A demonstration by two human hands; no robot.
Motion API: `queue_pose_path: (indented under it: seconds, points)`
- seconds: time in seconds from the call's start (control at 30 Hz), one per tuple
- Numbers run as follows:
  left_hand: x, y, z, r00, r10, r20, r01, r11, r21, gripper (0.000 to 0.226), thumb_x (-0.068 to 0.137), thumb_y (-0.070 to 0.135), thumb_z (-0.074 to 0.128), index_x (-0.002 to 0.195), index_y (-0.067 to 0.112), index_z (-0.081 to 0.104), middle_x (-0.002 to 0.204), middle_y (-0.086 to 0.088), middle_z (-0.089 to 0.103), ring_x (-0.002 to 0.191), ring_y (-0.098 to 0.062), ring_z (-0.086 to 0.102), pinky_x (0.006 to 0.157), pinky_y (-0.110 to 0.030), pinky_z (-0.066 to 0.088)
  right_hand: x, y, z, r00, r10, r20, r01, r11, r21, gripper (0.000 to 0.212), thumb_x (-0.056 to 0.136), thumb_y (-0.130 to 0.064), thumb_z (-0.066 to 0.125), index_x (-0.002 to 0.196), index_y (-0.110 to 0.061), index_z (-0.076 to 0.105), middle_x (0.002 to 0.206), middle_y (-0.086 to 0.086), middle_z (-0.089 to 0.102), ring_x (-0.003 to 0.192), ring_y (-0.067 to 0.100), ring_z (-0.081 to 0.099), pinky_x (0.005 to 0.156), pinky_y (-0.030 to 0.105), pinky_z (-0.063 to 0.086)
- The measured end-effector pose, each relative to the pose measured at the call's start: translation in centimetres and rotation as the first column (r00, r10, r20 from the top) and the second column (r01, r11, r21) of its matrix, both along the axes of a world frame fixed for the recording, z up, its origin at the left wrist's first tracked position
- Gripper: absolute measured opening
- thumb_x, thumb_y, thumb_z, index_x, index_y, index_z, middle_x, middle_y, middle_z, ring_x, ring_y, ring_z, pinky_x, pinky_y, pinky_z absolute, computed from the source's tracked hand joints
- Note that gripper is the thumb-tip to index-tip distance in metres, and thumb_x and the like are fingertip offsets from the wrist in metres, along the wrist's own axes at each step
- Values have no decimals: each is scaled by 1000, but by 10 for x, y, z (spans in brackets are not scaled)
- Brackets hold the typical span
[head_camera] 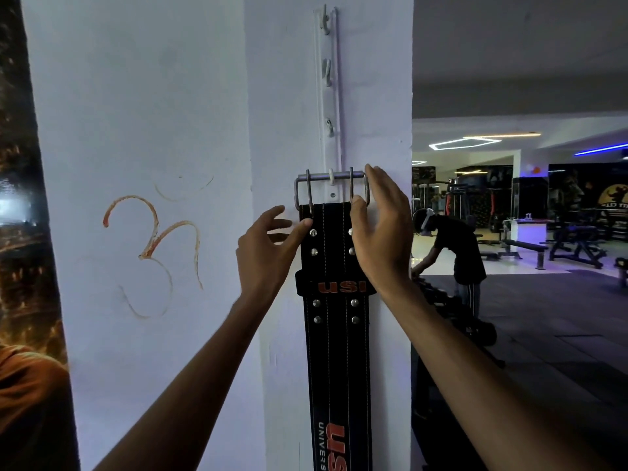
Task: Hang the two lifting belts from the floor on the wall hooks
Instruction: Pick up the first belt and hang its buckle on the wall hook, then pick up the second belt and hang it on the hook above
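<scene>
Only partly visible, black belt (334, 334) cut off below, right hand (380, 232) and left hand (268, 253) spread beside it.

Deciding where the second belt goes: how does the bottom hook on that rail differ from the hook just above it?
The bottom hook carries the black lifting belt, whose steel buckle hangs over it; the hook above carries nothing. The bottom hook is mostly hidden behind the buckle bar, while the hook above shows whole. The left hand and right hand flank the bottom hook; neither is near the hook above. Both hooks are white and sit on the same white rail.
</scene>
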State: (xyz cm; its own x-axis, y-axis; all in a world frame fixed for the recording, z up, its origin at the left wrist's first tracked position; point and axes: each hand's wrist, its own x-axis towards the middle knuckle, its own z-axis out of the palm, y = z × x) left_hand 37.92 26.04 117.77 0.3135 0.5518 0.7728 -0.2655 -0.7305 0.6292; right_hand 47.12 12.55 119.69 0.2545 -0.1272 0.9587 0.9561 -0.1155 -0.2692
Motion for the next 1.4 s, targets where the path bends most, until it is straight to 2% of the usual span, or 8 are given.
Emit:
queue_pose_path:
  seconds: [0.07, 0.17, 0.37, 0.63, 0.83, 1.07, 1.17, 1.4]
  points:
    - [-8, 0, -10, 998, 54, 30, -55, 997, 50, 62, 83, 57, 74, 135, 25, 62, 115, 8, 75, 94, -3, 71, 80, -18, 54, -7, -1, -12, 992, -62, 107, 66, 997, -35, 44, 97, -19, 52, 140, -9, 53, 145, 9, 55, 138, 23, 46, 113, 39, 40]
    - [-20, 6, -36, 993, 101, 59, -107, 986, 126, 60, 88, 53, 71, 140, 25, 57, 126, 7, 71, 111, -9, 68, 89, -34, 60, -18, -3, -41, 980, -106, 169, 122, 989, -85, 44, 95, -18, 51, 137, -6, 56, 143, 11, 56, 138, 27, 46, 113, 45, 39]
    - [-61, 8, -132, 951, 268, -156, -200, 915, 350, 65, 95, 52, 55, 149, 18, 45, 149, -4, 55, 139, -22, 49, 109, -33, 42, -51, -16, -143, 977, -135, 163, 175, 950, -260, 44, 95, -17, 52, 138, -6, 54, 147, 13, 51, 142, 29, 40, 119, 48, 29]
    - [-197, -24, -321, 746, 379, -548, -234, 919, 316, 75, 94, 54, 52, 154, 14, 34, 155, -11, 49, 145, -32, 44, 114, -47, 43, -137, -52, -343, 991, -75, -114, -4, 820, -572, 47, 93, -17, 54, 139, -5, 54, 145, 14, 53, 138, 32, 45, 110, 56, 38]
    - [-322, -77, -461, 502, 281, -818, -215, 957, 197, 65, 92, 47, 51, 143, 6, 51, 140, -18, 60, 130, -37, 54, 103, -47, 47, -246, -97, -491, 911, -100, -400, -258, 617, -743, 47, 92, -15, 58, 138, -5, 53, 141, 14, 56, 135, 33, 48, 113, 52, 38]
    - [-459, -116, -577, 247, 82, -965, -311, 950, 1, 26, 92, 22, 67, 117, 16, 71, 118, -5, 73, 101, -34, 71, 78, -40, 56, -376, -125, -628, 775, -136, -617, -542, 358, -760, 39, 90, -13, 56, 128, -4, 60, 126, 16, 65, 120, 35, 58, 102, 45, 49]
    - [-511, -123, -625, 188, -49, -981, -426, 896, -126, 17, 91, 17, 69, 107, 18, 74, 107, -1, 76, 94, -30, 73, 73, -36, 53, -430, -119, -681, 723, -149, -674, -633, 248, -734, 35, 89, -10, 57, 123, -4, 61, 116, 14, 68, 108, 35, 62, 89, 45, 54]
    - [-630, -102, -765, 160, -210, -965, -603, 753, -263, 11, 91, 19, 67, 99, 22, 73, 96, 7, 76, 84, -17, 70, 70, -27, 44, -552, -66, -830, 673, -163, -721, -719, 84, -690, 26, 86, -6, 60, 112, -5, 66, 91, 13, 70, 81, 35, 66, 68, 39, 56]
